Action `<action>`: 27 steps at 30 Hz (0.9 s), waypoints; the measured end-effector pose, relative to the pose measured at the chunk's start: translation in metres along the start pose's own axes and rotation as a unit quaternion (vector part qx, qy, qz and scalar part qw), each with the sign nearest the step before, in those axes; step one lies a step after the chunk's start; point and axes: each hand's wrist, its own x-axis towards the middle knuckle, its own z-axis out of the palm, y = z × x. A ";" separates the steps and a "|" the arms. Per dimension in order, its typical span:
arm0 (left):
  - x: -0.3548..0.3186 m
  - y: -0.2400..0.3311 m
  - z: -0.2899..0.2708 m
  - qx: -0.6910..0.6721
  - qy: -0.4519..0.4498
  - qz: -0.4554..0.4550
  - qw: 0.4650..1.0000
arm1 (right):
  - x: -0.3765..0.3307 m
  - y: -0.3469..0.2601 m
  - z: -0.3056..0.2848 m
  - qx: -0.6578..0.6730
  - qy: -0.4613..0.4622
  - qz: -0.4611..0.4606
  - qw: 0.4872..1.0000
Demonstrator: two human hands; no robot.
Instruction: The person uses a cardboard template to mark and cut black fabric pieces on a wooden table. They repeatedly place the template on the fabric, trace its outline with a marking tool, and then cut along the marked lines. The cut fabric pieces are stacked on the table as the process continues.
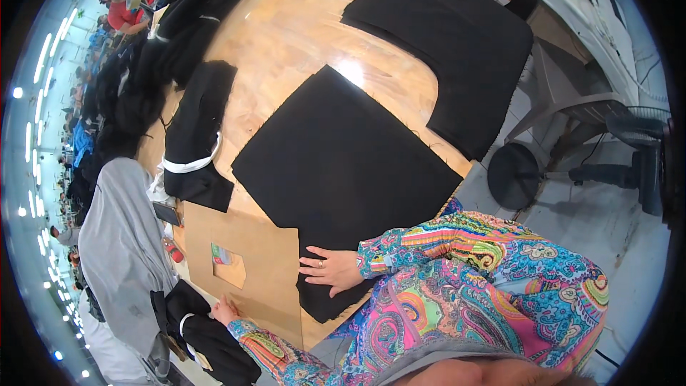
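Observation:
A black cut fabric panel [343,150] lies flat on the wooden table. My right hand [332,270] presses on its near end, palm down with the fingers spread. Left of that hand lies a brown cardboard pattern piece [264,264] with a cut-out window, its straight right side along the fabric. My left hand [225,310] is at the near left edge of the cardboard, fingers bent around that edge; their undersides are hidden.
A larger curved stack of black fabric [457,43] lies at the far right of the table. Tied black bundles [193,136] line the left side, near a grey cloth [125,236]. A fan [514,175] and a plastic chair [564,93] stand to the right. People work at far left.

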 end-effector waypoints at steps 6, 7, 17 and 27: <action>0.011 -0.003 0.022 0.068 0.049 0.028 0.996 | 0.001 0.000 0.000 0.008 -0.001 0.005 1.000; 0.018 -0.006 0.018 0.058 0.047 0.032 0.997 | 0.002 -0.001 -0.002 0.007 0.001 0.004 1.000; 0.019 0.001 0.024 -0.072 0.026 -0.035 0.996 | -0.002 0.001 -0.006 0.010 -0.016 0.012 1.000; 0.028 -0.004 0.022 -0.070 0.050 -0.039 0.996 | -0.004 0.002 -0.010 0.017 -0.023 0.014 0.999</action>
